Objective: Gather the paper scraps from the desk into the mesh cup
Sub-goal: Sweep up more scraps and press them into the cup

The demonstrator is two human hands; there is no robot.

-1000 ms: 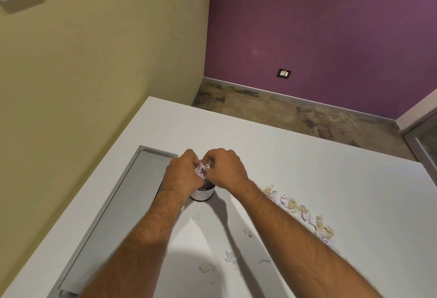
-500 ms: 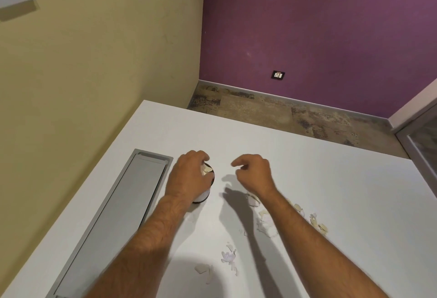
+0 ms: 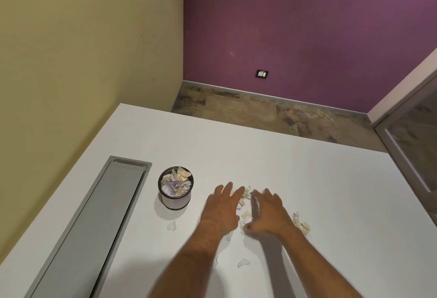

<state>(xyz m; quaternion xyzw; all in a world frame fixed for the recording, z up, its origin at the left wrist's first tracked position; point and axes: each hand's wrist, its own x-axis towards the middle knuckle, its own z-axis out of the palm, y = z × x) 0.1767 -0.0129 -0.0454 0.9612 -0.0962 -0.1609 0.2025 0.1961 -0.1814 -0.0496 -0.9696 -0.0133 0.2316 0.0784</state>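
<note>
A small black mesh cup [image 3: 176, 199] stands upright on the white desk [image 3: 319, 191], filled with crumpled cream and lilac paper. To its right, my left hand [image 3: 222, 210] and my right hand [image 3: 269, 215] lie flat on the desk, fingers spread, on either side of a small heap of paper scraps [image 3: 244, 199]. Neither hand holds anything. More scraps [image 3: 301, 223] lie right of my right hand. Single scraps sit near the cup [image 3: 172, 226] and between my forearms [image 3: 243, 262].
A long grey cable-tray lid [image 3: 94, 222] is set into the desk left of the cup. The yellow wall runs along the desk's left side. Beyond the far desk edge is patterned floor and a purple wall.
Both hands left the cup, where they had pressed paper in, and moved right onto the desk. They now lie open around the scraps. The cup stands uncovered.
</note>
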